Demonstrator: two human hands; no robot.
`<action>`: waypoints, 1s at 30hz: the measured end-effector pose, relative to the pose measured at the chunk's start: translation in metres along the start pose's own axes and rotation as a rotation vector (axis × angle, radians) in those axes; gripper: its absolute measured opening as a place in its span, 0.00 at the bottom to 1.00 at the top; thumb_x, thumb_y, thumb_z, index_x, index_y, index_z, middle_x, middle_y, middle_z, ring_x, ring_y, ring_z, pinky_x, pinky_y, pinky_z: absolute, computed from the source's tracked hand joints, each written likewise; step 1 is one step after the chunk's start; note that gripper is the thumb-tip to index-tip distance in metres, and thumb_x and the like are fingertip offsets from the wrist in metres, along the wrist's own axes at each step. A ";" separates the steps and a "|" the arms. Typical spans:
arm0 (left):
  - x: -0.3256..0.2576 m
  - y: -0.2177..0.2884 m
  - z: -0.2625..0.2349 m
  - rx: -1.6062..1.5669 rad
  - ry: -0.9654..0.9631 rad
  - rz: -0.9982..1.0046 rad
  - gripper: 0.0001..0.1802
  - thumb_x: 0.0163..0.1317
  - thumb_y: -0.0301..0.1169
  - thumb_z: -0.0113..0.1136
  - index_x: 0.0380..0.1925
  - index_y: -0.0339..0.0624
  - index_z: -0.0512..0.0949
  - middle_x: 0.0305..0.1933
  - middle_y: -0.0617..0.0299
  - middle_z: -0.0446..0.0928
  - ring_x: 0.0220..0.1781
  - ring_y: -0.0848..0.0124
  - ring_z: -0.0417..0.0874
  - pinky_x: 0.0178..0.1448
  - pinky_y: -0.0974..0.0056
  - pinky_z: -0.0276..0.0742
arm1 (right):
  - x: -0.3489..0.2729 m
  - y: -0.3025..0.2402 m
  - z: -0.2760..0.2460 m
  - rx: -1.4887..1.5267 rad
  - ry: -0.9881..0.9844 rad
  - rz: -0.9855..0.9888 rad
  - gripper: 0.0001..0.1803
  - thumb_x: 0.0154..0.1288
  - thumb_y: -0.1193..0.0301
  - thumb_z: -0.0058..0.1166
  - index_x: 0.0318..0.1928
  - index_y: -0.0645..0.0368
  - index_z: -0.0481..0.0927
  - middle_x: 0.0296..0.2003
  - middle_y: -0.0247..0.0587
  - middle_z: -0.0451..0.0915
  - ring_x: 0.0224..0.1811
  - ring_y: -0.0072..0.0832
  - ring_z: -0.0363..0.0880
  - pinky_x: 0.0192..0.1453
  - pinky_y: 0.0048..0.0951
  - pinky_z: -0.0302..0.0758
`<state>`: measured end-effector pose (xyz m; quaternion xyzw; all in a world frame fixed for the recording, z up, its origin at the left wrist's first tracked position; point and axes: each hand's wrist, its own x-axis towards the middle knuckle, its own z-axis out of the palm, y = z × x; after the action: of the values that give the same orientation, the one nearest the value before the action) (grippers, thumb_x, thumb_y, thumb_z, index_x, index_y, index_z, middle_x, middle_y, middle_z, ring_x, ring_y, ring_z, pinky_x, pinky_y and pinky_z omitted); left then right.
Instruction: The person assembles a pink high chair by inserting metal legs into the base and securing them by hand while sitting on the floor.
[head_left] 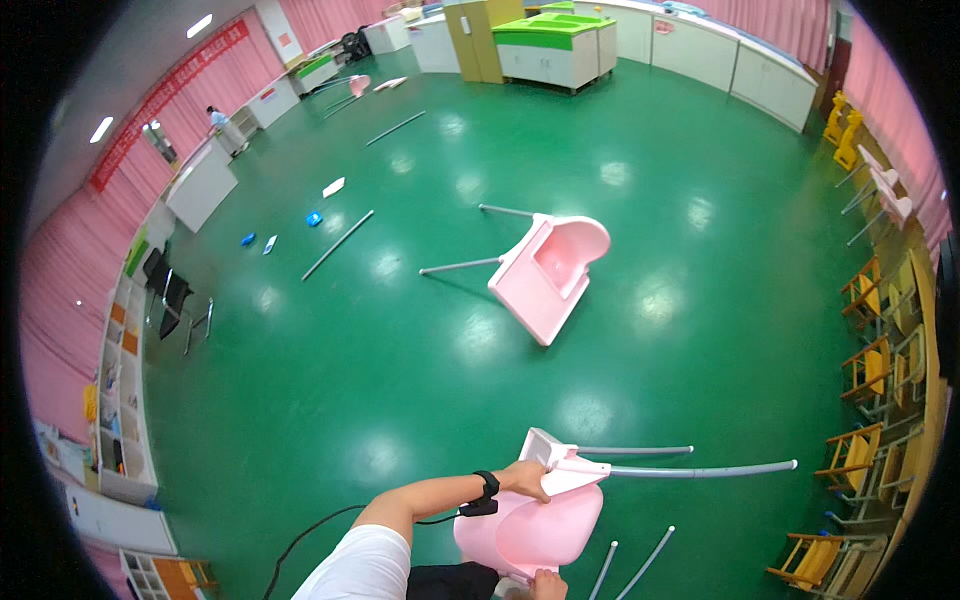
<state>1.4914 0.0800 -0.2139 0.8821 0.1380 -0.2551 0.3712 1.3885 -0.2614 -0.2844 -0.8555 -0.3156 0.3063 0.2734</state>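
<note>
A pale pink high chair seat [540,530] lies tipped in front of me, close to my body. Two grey tube legs [700,471] stick out from it to the right. My left hand [524,479], with a black band on its wrist, is closed over the chair's pale base near where the legs join. Down at the lower edge of the view, my right hand [548,586] has its fingers curled on the seat's near rim; part of that hand is cut off. Two more grey tubes [645,563] rest on the green floor to its right.
Another pink high chair [545,275] lies tipped ahead, two legs attached. A loose tube [338,245] and small blue and white items [314,218] lie left of it. Wooden chairs [866,370] line the right wall; shelves [122,390] stand left. A person [228,130] is far off.
</note>
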 end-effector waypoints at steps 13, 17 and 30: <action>-0.001 -0.031 0.096 -0.043 0.112 -0.316 0.36 0.45 0.63 0.56 0.39 0.41 0.81 0.39 0.44 0.80 0.42 0.50 0.81 0.46 0.53 0.76 | 0.006 0.069 -0.082 -0.042 -0.007 -0.333 0.11 0.48 0.65 0.59 0.27 0.58 0.74 0.27 0.48 0.74 0.33 0.49 0.73 0.36 0.47 0.70; -0.036 -0.056 0.163 -0.111 0.161 -0.453 0.42 0.46 0.67 0.54 0.44 0.39 0.78 0.44 0.44 0.79 0.47 0.50 0.80 0.52 0.52 0.74 | -0.018 0.079 -0.072 0.413 -0.132 -0.093 0.12 0.46 0.66 0.59 0.32 0.58 0.78 0.32 0.48 0.77 0.36 0.47 0.75 0.39 0.45 0.72; -0.107 -0.073 0.253 -0.055 0.546 -0.194 0.33 0.53 0.52 0.59 0.45 0.31 0.74 0.45 0.42 0.76 0.51 0.48 0.75 0.57 0.51 0.67 | -0.012 0.026 -0.044 -0.202 0.006 -0.318 0.07 0.47 0.68 0.56 0.22 0.60 0.77 0.24 0.50 0.76 0.29 0.46 0.75 0.33 0.44 0.71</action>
<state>1.2825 -0.0589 -0.3479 0.8905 0.3232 -0.0386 0.3180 1.4213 -0.2983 -0.2684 -0.8188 -0.4753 0.2231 0.2319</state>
